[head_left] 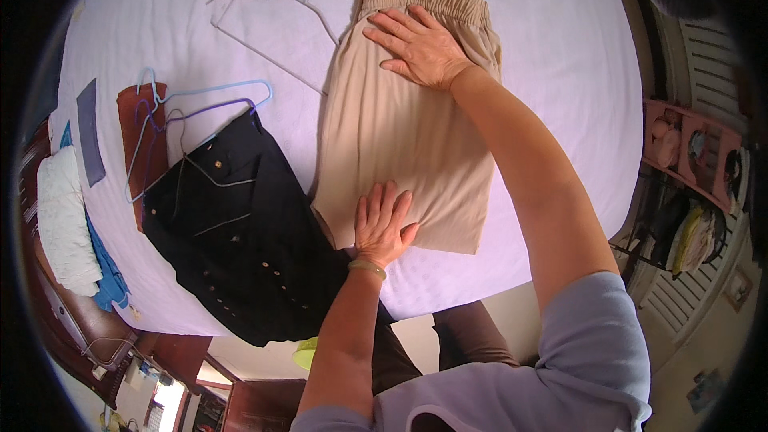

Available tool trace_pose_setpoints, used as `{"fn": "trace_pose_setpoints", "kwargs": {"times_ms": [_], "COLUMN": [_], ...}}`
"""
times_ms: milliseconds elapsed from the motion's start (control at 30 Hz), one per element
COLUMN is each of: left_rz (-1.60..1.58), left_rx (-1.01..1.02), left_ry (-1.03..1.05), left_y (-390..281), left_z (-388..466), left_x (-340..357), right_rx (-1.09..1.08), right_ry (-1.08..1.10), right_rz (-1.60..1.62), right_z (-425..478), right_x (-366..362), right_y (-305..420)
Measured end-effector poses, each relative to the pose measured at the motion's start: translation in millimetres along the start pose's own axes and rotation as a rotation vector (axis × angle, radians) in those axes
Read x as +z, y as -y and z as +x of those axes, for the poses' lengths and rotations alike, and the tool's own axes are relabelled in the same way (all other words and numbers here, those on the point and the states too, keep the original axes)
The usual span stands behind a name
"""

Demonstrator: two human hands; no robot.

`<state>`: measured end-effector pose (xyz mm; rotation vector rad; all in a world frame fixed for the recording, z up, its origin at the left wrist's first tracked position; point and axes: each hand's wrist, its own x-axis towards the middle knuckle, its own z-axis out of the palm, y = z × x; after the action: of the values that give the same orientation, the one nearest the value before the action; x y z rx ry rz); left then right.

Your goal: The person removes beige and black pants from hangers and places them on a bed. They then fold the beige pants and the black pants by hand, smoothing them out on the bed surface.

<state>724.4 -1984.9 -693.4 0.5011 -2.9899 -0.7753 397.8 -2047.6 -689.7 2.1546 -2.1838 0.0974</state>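
Beige trousers with an elastic waistband [414, 132], looking folded, lie on the pale lilac bed sheet [564, 42]. Flat near their lower left edge rests my left hand [383, 225], fingers apart, a bangle on the wrist. My right hand [423, 48] is spread on the cloth just below the waistband. To the left is a black buttoned garment [252, 240], its lower edge hanging over the bed's near side. A white wire hanger [264, 51] lies partly under the trousers.
Light blue [216, 89], purple [210, 109] and grey wire hangers [210, 177] lie by the black garment, over a folded brown cloth [144, 114]. Further left are a dark grey strip [90, 132] and a rolled white cloth [66, 222]. A pink rack [690, 150] stands at the right.
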Motion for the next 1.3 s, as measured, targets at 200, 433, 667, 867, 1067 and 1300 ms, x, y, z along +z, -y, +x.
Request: {"fn": "trace_pose_setpoints", "kwargs": {"times_ms": [200,433,667,867,1067,1300], "left_rz": [0.0,-0.001,0.031,-0.029,-0.043,0.308], "left_rx": [-0.026,-0.021,-0.026,-0.032,0.193,0.289], "left_ry": [0.018,0.045,0.025,0.088,0.209,0.099], "left_y": [-0.6,-3.2,-9.6,-17.1,-7.1,34.0], "left_z": [-5.3,-1.4,-4.4,-3.5,-27.8,-42.6], "left_x": [4.3,1.3,-1.6,-31.6,-82.6,-86.1], "right_rx": [0.052,0.34,0.393,0.411,0.255,0.174], "right_ry": [-0.082,0.026,-0.104,-0.124,0.135,0.198], "right_rz": [0.162,0.103,0.179,0.193,0.162,0.19], "right_z": [-23.8,-88.9,-105.5,-197.1,-272.9,-279.1], "right_x": [-42.8,-21.1,-45.8,-82.2,-89.4,-93.5], "right_y": [16.5,0.0,12.4,86.0,147.2,176.6]}}
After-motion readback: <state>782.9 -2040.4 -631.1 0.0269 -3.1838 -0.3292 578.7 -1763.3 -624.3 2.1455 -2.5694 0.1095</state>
